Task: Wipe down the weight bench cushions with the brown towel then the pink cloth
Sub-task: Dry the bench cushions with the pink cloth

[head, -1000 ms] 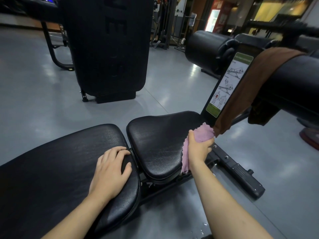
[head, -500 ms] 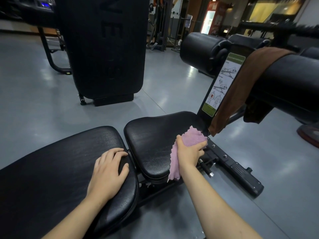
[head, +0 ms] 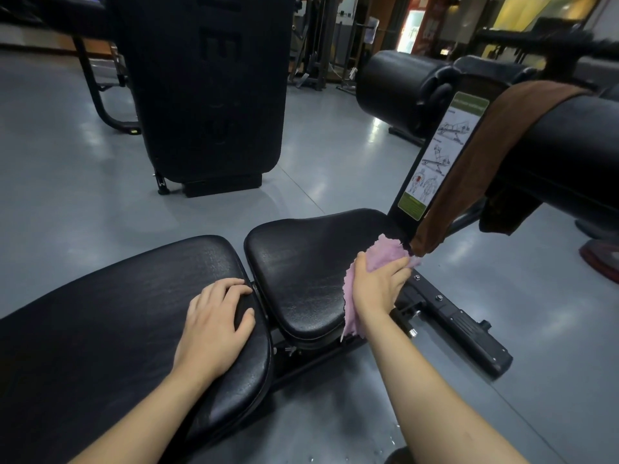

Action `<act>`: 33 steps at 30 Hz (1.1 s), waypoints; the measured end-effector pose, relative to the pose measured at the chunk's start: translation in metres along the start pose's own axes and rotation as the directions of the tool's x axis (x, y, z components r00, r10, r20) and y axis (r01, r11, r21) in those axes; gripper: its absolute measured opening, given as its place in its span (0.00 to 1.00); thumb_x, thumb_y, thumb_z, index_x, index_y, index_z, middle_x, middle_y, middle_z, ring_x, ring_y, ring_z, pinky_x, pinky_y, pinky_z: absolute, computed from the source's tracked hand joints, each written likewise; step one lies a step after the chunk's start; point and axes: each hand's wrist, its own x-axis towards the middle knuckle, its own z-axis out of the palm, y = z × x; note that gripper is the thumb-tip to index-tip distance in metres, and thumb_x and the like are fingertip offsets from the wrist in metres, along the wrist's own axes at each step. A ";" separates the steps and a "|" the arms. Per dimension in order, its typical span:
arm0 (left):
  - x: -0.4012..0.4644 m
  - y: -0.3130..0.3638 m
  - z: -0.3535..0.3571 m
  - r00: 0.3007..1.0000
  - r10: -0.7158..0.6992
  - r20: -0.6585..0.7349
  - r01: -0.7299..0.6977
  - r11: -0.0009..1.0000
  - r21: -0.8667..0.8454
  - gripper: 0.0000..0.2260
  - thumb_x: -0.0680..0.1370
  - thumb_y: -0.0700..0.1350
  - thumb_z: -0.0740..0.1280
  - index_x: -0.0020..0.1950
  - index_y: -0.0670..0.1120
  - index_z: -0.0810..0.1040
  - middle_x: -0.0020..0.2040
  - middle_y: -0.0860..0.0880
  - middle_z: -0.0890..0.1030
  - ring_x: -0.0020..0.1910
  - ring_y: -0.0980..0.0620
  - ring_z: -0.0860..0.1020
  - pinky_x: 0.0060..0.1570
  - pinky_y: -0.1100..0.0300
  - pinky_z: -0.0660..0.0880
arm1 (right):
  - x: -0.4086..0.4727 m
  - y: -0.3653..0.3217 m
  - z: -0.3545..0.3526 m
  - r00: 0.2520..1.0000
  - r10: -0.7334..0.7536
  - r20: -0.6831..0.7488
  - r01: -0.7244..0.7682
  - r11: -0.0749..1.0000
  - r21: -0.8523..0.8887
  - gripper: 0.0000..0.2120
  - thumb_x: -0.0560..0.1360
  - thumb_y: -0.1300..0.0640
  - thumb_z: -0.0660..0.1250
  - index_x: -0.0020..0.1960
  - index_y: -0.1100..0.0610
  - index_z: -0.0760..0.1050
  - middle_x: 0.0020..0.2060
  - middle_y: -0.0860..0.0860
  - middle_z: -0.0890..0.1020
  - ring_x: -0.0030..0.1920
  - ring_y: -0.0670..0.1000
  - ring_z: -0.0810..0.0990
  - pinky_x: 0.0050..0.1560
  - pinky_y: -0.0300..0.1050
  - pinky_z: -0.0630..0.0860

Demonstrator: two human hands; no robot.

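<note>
The black weight bench has a small seat cushion [head: 301, 262] in the middle and a long back cushion [head: 117, 329] at the left. My right hand [head: 378, 289] grips the pink cloth [head: 385, 254] against the seat cushion's right edge; part of the cloth hangs down over the side. My left hand [head: 214, 323] rests flat on the end of the back cushion, fingers spread. The brown towel [head: 485, 155] hangs over a black roller pad [head: 569, 155] at the right, just beyond the cloth.
A post with an exercise chart [head: 438, 155] stands behind the seat. The bench's black frame rail [head: 462, 326] runs right along the grey floor. A tall black padded machine [head: 207, 88] stands ahead, another roller pad [head: 398, 88] beyond. Water drops lie on the floor near my right arm.
My right hand slid the pink cloth back along the seat cushion's right edge, then forward again towards the post. My left hand stayed on the back cushion.
</note>
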 end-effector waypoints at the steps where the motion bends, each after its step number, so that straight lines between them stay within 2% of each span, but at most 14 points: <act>1: 0.000 0.000 0.000 1.000 -0.001 0.000 0.001 1.000 0.001 0.19 0.77 0.58 0.54 0.64 0.56 0.74 0.66 0.61 0.70 0.68 0.57 0.66 0.70 0.53 0.62 | -0.005 0.001 0.001 0.999 -0.043 0.008 0.043 0.999 -0.030 0.47 0.78 0.36 0.61 0.81 0.62 0.40 0.81 0.61 0.44 0.80 0.61 0.49 0.77 0.58 0.57; 4: 0.000 0.001 0.000 1.000 0.000 0.004 0.000 1.000 0.007 0.19 0.77 0.58 0.54 0.64 0.56 0.74 0.66 0.61 0.70 0.68 0.57 0.66 0.70 0.54 0.61 | -0.017 0.005 0.000 0.988 -0.145 0.054 0.149 0.986 -0.080 0.44 0.80 0.39 0.59 0.81 0.60 0.39 0.80 0.61 0.37 0.81 0.59 0.41 0.80 0.57 0.48; 8: 0.000 0.003 -0.001 1.000 -0.004 0.008 0.004 1.000 0.007 0.19 0.77 0.58 0.54 0.64 0.56 0.74 0.66 0.60 0.70 0.68 0.57 0.66 0.70 0.54 0.61 | -0.039 0.012 -0.003 0.960 -0.251 0.124 0.266 0.954 -0.136 0.42 0.81 0.41 0.58 0.82 0.59 0.39 0.80 0.59 0.36 0.80 0.55 0.34 0.80 0.52 0.38; 12: 0.000 0.005 -0.004 1.000 0.000 0.006 0.000 1.000 -0.004 0.19 0.77 0.58 0.55 0.64 0.56 0.74 0.66 0.61 0.70 0.68 0.58 0.66 0.70 0.56 0.60 | -0.070 0.019 -0.002 0.927 -0.335 0.169 0.354 0.930 -0.103 0.38 0.82 0.44 0.58 0.82 0.56 0.41 0.81 0.55 0.36 0.80 0.53 0.33 0.80 0.53 0.38; 16: -0.001 0.004 -0.006 1.000 -0.002 0.001 0.002 1.000 -0.014 0.19 0.77 0.59 0.55 0.64 0.56 0.75 0.66 0.61 0.70 0.68 0.58 0.66 0.70 0.57 0.60 | -0.081 0.028 -0.001 0.886 -0.439 0.149 0.455 0.885 -0.094 0.35 0.84 0.52 0.58 0.81 0.55 0.39 0.81 0.56 0.41 0.81 0.55 0.38 0.80 0.53 0.38; 19: -0.001 0.003 -0.005 1.000 0.005 -0.006 -0.005 1.000 -0.030 0.17 0.78 0.58 0.57 0.64 0.56 0.75 0.66 0.61 0.70 0.68 0.58 0.66 0.69 0.57 0.60 | -0.086 0.033 -0.005 0.859 -0.477 0.184 0.494 0.868 -0.056 0.30 0.84 0.56 0.57 0.82 0.52 0.49 0.82 0.54 0.42 0.81 0.51 0.38 0.80 0.56 0.42; 21: -0.001 0.003 -0.005 1.000 0.007 -0.013 -0.007 0.999 -0.037 0.15 0.79 0.55 0.62 0.64 0.56 0.76 0.66 0.62 0.71 0.68 0.58 0.66 0.69 0.57 0.60 | -0.089 0.034 -0.011 0.849 -0.481 0.219 0.491 0.871 0.012 0.27 0.84 0.56 0.56 0.82 0.50 0.53 0.82 0.50 0.42 0.80 0.48 0.37 0.80 0.53 0.40; 24: -0.001 0.003 -0.005 1.000 0.010 -0.016 -0.011 0.998 -0.060 0.14 0.79 0.53 0.64 0.64 0.56 0.76 0.67 0.62 0.71 0.69 0.58 0.66 0.70 0.56 0.60 | -0.094 0.035 -0.016 0.834 -0.491 0.251 0.481 0.870 0.106 0.26 0.83 0.52 0.51 0.81 0.51 0.57 0.81 0.47 0.44 0.80 0.44 0.38 0.79 0.47 0.36; 27: -0.004 0.004 -0.007 0.998 0.028 -0.059 -0.033 0.995 -0.095 0.15 0.78 0.56 0.60 0.62 0.57 0.78 0.66 0.62 0.72 0.69 0.58 0.67 0.69 0.56 0.61 | -0.101 0.032 -0.016 0.818 -0.487 0.306 0.469 0.873 0.135 0.32 0.77 0.44 0.42 0.81 0.48 0.56 0.81 0.43 0.47 0.79 0.41 0.39 0.78 0.43 0.34; 30: -0.009 0.011 -0.014 0.988 0.102 -0.117 -0.114 0.989 -0.093 0.13 0.79 0.55 0.60 0.60 0.57 0.79 0.63 0.62 0.75 0.68 0.58 0.69 0.69 0.56 0.60 | -0.118 0.027 -0.014 0.762 -0.565 0.317 0.525 0.825 0.209 0.34 0.76 0.44 0.42 0.80 0.50 0.59 0.78 0.39 0.54 0.78 0.38 0.45 0.78 0.42 0.39; 33: -0.013 0.022 -0.023 0.987 0.123 -0.101 -0.139 0.975 -0.171 0.14 0.81 0.54 0.57 0.56 0.57 0.82 0.56 0.64 0.80 0.62 0.62 0.73 0.68 0.52 0.63 | -0.147 0.023 -0.010 0.699 -0.588 0.407 0.517 0.809 0.280 0.33 0.76 0.42 0.43 0.80 0.48 0.60 0.78 0.38 0.55 0.79 0.36 0.45 0.78 0.39 0.38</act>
